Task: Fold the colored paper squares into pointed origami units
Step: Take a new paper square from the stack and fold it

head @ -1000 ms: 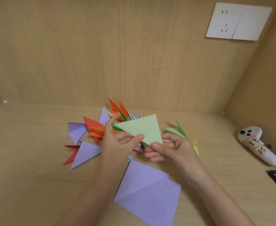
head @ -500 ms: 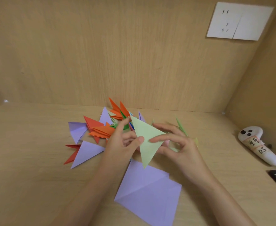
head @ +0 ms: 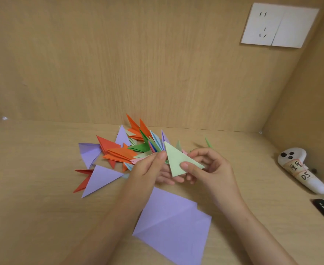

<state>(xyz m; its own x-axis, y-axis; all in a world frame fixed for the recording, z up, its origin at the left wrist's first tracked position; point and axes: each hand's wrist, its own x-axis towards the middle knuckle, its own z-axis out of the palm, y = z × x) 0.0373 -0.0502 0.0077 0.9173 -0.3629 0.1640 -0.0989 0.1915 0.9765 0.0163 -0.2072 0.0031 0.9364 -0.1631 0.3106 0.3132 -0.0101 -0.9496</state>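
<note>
Pinching the green triangle (head: 178, 159) with left hand (head: 147, 169) and right hand (head: 214, 169), just above the surface (head: 42, 188) by the folded pile (head: 119, 153). Partway folded, likely; next needs a corner bent over and pressed flat.

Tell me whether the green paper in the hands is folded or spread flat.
Folded: the green paper shows as a triangle, held by the left hand and right hand.
</note>
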